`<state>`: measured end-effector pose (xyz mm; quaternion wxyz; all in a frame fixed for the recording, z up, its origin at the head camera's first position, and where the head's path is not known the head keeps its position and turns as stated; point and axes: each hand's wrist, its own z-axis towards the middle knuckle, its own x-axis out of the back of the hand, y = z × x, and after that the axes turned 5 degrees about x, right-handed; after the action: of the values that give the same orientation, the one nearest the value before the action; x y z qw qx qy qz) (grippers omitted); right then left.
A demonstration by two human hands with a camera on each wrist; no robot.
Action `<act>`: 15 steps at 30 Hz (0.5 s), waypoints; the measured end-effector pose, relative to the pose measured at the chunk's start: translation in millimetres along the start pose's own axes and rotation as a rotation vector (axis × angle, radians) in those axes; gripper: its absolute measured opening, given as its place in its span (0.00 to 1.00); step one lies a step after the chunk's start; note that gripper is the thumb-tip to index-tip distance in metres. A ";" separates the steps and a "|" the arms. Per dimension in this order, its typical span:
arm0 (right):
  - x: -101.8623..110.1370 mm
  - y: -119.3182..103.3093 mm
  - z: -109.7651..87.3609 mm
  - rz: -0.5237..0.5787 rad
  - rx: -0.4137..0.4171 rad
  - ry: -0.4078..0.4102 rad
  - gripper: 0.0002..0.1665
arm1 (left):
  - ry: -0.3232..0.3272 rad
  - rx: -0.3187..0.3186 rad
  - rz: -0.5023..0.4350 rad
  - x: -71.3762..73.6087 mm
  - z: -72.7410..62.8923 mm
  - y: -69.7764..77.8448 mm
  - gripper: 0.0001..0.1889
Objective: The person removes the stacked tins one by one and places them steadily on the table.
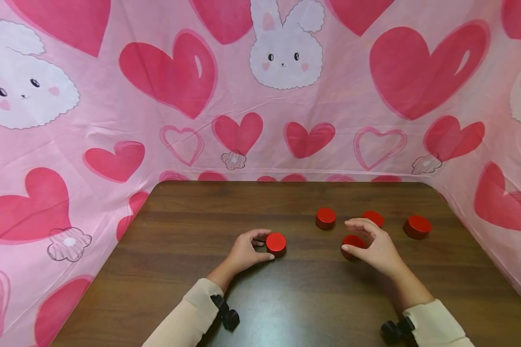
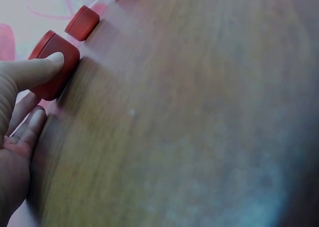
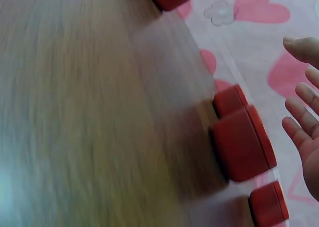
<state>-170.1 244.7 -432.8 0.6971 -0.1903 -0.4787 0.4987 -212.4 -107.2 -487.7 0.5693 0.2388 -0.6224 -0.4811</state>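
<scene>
My left hand (image 1: 245,250) holds a short red cylinder (image 1: 276,244) standing on the table left of the others. The left wrist view shows the thumb (image 2: 49,66) against the side of that cylinder (image 2: 67,57), with the other fingers behind and below it. Over a second red cylinder (image 1: 354,241) hovers my right hand (image 1: 379,248), thumb and fingers spread apart. The right wrist view shows a gap between this hand (image 3: 309,117) and the nearest cylinder (image 3: 244,144). A third red cylinder (image 1: 374,218) is partly hidden behind the right hand's fingers.
One more red cylinder (image 1: 326,218) stands toward the back middle, another (image 1: 418,226) at the right. The brown wooden table (image 1: 199,207) meets a pink cloth (image 1: 260,101) with hearts and rabbits. Black straps with small devices (image 1: 231,319) sit on both wrists.
</scene>
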 end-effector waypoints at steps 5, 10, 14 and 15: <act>-11.8 5.9 4.4 0.034 -0.014 -0.016 0.32 | 0.002 -0.006 -0.040 -0.2 1.3 -0.7 0.33; -24.3 -20.4 10.5 0.098 0.020 -0.055 0.30 | 0.009 0.007 -0.081 0.2 1.6 0.1 0.33; -35.2 -36.7 15.5 0.124 0.075 -0.086 0.30 | 0.007 -0.007 -0.119 1.3 -0.2 2.0 0.34; -38.6 -35.5 16.5 0.133 0.085 -0.091 0.30 | 0.006 -0.011 -0.129 1.6 -0.7 2.3 0.34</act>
<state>-167.8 192.1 -417.2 0.6474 -0.1691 -0.4747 0.5717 -211.5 -107.9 -485.0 0.5403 0.2767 -0.6016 -0.5192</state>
